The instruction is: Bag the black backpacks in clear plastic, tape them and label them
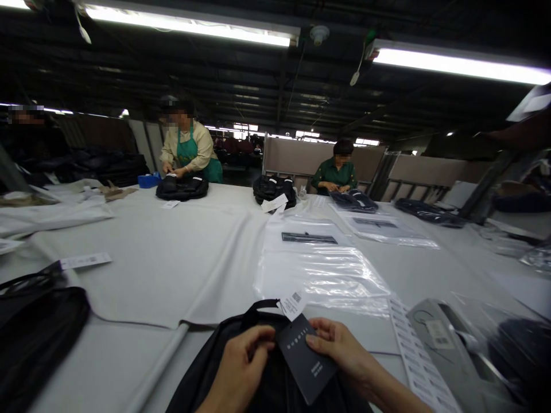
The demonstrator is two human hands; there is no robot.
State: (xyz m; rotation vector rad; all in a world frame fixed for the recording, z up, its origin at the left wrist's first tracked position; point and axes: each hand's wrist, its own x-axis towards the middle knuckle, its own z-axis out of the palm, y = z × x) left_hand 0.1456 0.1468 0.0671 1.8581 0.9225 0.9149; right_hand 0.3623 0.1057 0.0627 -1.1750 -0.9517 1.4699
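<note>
A black backpack [215,367] lies in front of me at the table's near edge, its top loop [258,307] pointing away. My right hand [340,347] pinches a dark hang tag [303,355] with pale lettering between thumb and fingers. Behind that tag, a white paper label [293,304] with a printed code sticks up by the loop. My left hand [243,367] is over the bag just left of the hang tag, thumb and fingers curled together. Whatever lies between those fingertips is too small to make out.
Clear plastic bags [318,269] lie across the table [172,252]. To the right are a sticker sheet [422,355] and a grey device [447,355]. Another black bag [38,332] is at left. Across the table, two people [189,149] handle dark bags.
</note>
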